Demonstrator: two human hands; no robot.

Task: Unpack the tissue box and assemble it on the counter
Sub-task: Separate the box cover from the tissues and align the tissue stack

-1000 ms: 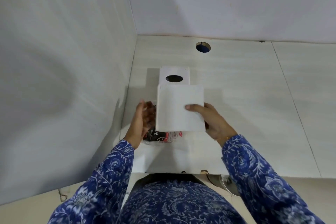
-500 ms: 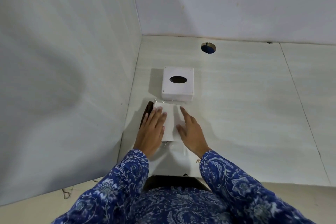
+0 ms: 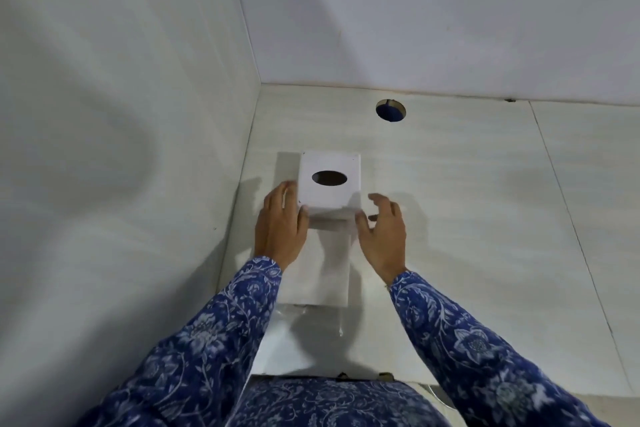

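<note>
Tissue box cover, white with oval slot, sat centre frame on surface, near left wall. White tissue pack lay flat just below it, down since second ago, when I held it up. Left hand had moved up to cover's left edge, touching, fingers loose. Right hand spread open beside right edge, not touching. My read: lifting cover onto pack came next. Clear wrap lower centre.

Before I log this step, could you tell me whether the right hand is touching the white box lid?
Apart. The head view shows the right hand open, with counter visible between it and the white box lid.
</note>
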